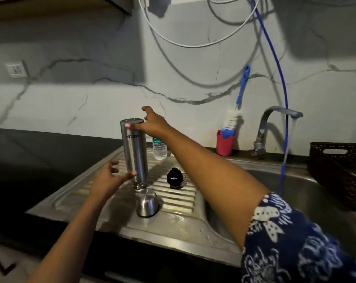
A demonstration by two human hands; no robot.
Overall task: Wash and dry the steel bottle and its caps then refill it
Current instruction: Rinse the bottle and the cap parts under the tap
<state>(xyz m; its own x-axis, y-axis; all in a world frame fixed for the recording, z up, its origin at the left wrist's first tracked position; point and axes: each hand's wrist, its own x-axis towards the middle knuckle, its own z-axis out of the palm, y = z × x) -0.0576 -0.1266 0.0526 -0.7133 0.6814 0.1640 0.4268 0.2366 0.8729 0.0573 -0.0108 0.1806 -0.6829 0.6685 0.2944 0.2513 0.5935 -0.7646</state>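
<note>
Steel sink [295, 190] with a ribbed drainboard, tap [275, 119] running. The steel bottle [136, 156] stands mouth-down on the drainboard. The black lettering on it is upside down and a bit blurry, looks like MILTON. Right hand [152, 123] is at the top, thumb on the side, fingers spread straight, not wrapped. Left hand [109, 176] has its thumb touching the lower part, fingers loose. Just behind is a plastic water bottle [159, 149] with an unreadable green label. The steel cap [147, 205] sits in front, the black cap [174, 178] to the right.
</note>
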